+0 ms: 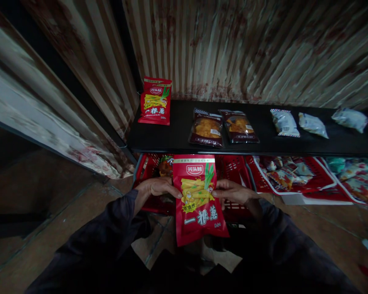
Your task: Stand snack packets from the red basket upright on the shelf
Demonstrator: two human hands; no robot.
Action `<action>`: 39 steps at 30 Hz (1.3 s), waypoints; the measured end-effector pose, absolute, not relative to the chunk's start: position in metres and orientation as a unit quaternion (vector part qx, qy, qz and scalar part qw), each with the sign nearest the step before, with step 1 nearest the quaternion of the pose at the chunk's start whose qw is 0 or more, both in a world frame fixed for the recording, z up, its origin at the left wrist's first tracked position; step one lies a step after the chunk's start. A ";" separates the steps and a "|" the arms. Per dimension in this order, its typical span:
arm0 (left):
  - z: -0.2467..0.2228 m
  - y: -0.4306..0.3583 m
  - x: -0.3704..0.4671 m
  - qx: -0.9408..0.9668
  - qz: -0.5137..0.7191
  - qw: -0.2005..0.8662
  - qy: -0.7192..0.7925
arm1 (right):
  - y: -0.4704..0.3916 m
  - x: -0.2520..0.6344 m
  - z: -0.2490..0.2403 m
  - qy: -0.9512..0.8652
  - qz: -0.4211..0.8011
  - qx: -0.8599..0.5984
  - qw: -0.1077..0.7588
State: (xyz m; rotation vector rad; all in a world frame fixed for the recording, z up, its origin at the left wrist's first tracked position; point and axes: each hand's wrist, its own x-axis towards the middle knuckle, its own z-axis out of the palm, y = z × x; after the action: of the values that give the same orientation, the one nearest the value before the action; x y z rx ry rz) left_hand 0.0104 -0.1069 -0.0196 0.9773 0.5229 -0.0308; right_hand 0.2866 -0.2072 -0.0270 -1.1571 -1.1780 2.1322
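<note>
A red snack bag (199, 208) with yellow sticks and a green scallion printed on it is held upright in front of me, its front facing me. My left hand (159, 188) grips its left edge, thumb on the front and fingers behind. On the opposite edge, my right hand (237, 192) pinches it the same way. Below the shelf, a red basket (233, 169) sits behind the held bag, which hides part of it. A matching red snack bag (155, 102) leans at the left end of the black shelf (178, 136).
Two brown-trimmed snack packs (206, 127) lie mid-shelf, and several pale packets (284, 122) lie farther right. More red baskets (263, 183) with packaged snacks stand under the shelf. Patterned curtain (217, 53) hangs behind, and a dark post (125, 45) rises at the shelf's left.
</note>
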 end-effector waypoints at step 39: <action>0.008 -0.066 0.047 0.404 0.360 0.707 0.455 | -0.155 0.291 -0.019 -0.444 0.669 -0.476 0.360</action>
State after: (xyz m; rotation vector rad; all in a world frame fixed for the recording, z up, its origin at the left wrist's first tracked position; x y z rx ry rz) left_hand 0.0469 -0.0656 0.0081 0.8980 1.0104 0.8003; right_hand 0.2910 -0.1550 -0.0187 -1.2261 -1.1433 1.7242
